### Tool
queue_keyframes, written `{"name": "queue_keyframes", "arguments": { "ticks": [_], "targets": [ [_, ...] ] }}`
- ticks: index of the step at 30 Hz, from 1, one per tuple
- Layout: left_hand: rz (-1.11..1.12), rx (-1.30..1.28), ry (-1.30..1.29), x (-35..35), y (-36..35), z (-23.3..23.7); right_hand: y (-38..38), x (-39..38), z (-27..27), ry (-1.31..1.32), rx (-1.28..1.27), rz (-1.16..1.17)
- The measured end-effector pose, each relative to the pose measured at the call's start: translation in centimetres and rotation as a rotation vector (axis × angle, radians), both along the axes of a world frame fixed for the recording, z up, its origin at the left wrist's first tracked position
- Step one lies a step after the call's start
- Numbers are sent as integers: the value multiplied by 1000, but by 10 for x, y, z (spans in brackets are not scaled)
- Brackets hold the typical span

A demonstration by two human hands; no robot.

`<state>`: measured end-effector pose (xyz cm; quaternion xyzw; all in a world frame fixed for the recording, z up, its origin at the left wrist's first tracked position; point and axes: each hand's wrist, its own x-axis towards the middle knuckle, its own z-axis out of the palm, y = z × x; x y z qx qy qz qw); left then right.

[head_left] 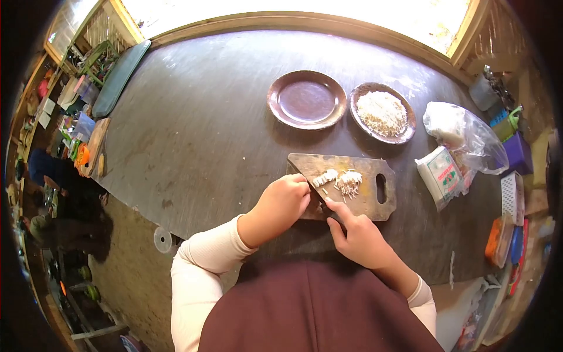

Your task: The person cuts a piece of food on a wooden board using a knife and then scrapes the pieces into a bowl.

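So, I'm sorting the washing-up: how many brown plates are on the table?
2: the left plate, beyond the cutting board, and the right plate beside it, holding white shreds. The person hides part of the table, so others may be unseen.

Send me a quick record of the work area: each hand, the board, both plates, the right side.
left hand: curled at the board's left end; contents hidden
right hand: gripping a knife
cutting board: holds cut white pieces
left plate: dark, round
right plate: heaped with white shreds
right side: printed packet, clear plastic bag
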<state>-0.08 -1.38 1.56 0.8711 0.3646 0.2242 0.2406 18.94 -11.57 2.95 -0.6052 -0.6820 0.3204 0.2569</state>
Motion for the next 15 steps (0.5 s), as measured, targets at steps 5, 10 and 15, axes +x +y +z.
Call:
{"name": "queue_keyframes", "arguments": {
  "ticks": [5, 10, 15],
  "targets": [
    [-7, 5, -20, 0, 1, -4, 2, 2, 0, -23, 22, -11],
    [-24, 17, -40, -1, 2, -5, -1, 8, 2, 137, -15, 5],
    [-27, 2, -38, -1, 2, 0, -5, 8, -1, 164, 1, 5]
  ]
}}
